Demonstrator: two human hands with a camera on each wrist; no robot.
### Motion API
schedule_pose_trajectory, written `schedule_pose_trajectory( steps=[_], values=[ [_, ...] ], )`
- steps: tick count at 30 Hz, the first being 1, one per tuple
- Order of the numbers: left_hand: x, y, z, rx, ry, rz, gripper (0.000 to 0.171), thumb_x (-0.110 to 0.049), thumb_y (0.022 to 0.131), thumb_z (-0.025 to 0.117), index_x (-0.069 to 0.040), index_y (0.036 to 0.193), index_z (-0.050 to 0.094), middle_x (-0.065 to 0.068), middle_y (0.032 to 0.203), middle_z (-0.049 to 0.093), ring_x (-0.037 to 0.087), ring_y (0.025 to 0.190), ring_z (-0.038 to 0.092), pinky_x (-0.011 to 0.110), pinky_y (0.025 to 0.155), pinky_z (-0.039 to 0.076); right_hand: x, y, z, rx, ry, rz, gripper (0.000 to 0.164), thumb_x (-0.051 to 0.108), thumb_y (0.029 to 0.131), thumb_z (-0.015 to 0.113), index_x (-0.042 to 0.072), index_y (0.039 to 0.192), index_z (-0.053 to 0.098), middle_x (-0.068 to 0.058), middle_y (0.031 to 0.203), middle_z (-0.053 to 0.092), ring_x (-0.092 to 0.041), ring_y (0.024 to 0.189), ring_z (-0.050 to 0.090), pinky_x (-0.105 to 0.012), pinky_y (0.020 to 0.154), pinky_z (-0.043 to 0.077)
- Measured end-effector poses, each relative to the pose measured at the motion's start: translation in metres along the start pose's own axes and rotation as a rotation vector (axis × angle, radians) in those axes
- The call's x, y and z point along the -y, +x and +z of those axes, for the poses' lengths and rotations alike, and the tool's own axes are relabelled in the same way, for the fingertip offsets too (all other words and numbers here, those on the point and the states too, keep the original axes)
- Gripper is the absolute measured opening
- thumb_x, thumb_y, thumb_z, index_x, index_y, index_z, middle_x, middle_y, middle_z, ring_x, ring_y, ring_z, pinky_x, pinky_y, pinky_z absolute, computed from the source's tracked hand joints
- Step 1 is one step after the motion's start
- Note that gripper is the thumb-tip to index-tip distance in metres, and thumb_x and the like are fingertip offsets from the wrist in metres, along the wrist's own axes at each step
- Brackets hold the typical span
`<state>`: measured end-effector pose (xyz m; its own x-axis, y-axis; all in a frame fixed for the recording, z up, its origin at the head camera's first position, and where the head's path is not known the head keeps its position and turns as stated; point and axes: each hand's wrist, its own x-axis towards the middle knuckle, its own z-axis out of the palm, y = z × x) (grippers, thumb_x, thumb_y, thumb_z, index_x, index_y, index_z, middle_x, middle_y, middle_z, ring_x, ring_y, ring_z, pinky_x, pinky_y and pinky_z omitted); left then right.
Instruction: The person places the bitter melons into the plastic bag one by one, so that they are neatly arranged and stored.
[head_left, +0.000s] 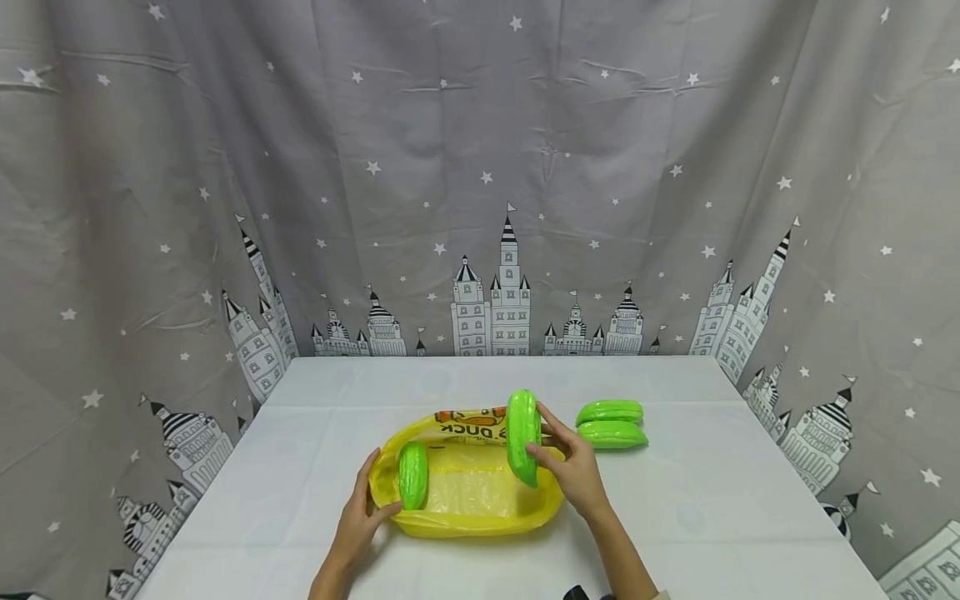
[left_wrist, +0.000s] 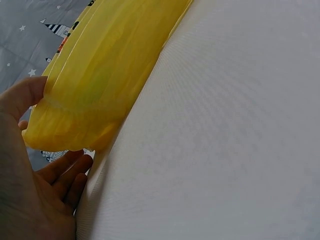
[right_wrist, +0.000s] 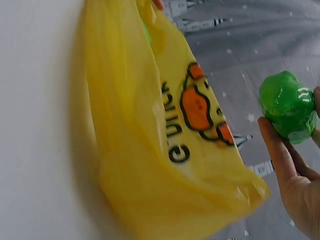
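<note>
A yellow plastic bag [head_left: 480,527] with a duck print lies with its wide mouth facing up on the white table. My left hand [head_left: 358,512] holds the bag's left end, thumb at the near rim and fingers along the outer side; in the left wrist view the lower fingers [left_wrist: 75,182] bend below the bag. One glossy green ridged gourd [head_left: 413,475] rests inside at the left. Over the bag's right part, my right hand [head_left: 573,471] grips another green gourd [right_wrist: 286,102] upright between thumb and fingers. Its end faces the right wrist view.
Two more green gourds [head_left: 611,423] lie side by side on the table, right of the bag. A grey curtain [head_left: 480,167] with stars and castles hangs behind the white table [head_left: 300,433]. A small dark object [head_left: 576,592] shows at the bottom edge.
</note>
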<state>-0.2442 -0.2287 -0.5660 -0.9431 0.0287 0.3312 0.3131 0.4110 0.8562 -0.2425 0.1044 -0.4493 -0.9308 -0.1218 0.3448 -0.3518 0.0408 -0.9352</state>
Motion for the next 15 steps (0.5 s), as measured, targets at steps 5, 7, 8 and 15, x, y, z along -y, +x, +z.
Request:
schedule_pose_trajectory(
  steps=[5, 7, 8, 15],
  values=[
    [-0.003, 0.0, -0.001, 0.002, 0.006, -0.01, 0.084, -0.017, 0.082, 0.069, -0.016, 0.148, 0.017, 0.021, 0.147, 0.024, 0.039, 0.13, 0.027, 0.001, 0.093, 0.018, 0.0, 0.0, 0.017, 0.001, 0.015, 0.002, 0.057, 0.009, 0.084, 0.067, 0.008, 0.137, 0.045, -0.02, 0.117, 0.057, -0.036, 0.097, 0.057, -0.029, 0.073, 0.054],
    [-0.003, 0.0, -0.001, 0.004, -0.002, -0.011, 0.084, -0.018, 0.082, 0.07, -0.017, 0.148, 0.017, 0.02, 0.147, 0.024, 0.039, 0.13, 0.026, 0.001, 0.094, 0.018, -0.001, 0.0, 0.023, 0.005, 0.014, -0.002, 0.057, 0.01, 0.084, 0.067, 0.008, 0.137, 0.045, -0.02, 0.116, 0.057, -0.036, 0.097, 0.057, -0.029, 0.073, 0.054],
    [-0.002, 0.0, -0.001, 0.004, -0.004, -0.012, 0.084, -0.019, 0.082, 0.07, -0.017, 0.148, 0.018, 0.02, 0.147, 0.024, 0.039, 0.13, 0.026, 0.002, 0.094, 0.018, -0.001, 0.0, 0.027, 0.008, 0.013, -0.004, 0.057, 0.01, 0.084, 0.067, 0.008, 0.137, 0.045, -0.02, 0.117, 0.057, -0.036, 0.097, 0.057, -0.028, 0.073, 0.054],
    [-0.002, -0.001, -0.002, 0.0, 0.004, 0.017, 0.085, -0.016, 0.081, 0.07, -0.013, 0.148, 0.017, 0.023, 0.146, 0.027, 0.039, 0.128, 0.031, 0.002, 0.093, 0.019, -0.008, 0.0, 0.048, 0.028, -0.003, -0.027, 0.056, 0.009, 0.084, 0.067, 0.006, 0.136, 0.046, -0.02, 0.117, 0.058, -0.035, 0.097, 0.057, -0.028, 0.07, 0.055]
  ],
)
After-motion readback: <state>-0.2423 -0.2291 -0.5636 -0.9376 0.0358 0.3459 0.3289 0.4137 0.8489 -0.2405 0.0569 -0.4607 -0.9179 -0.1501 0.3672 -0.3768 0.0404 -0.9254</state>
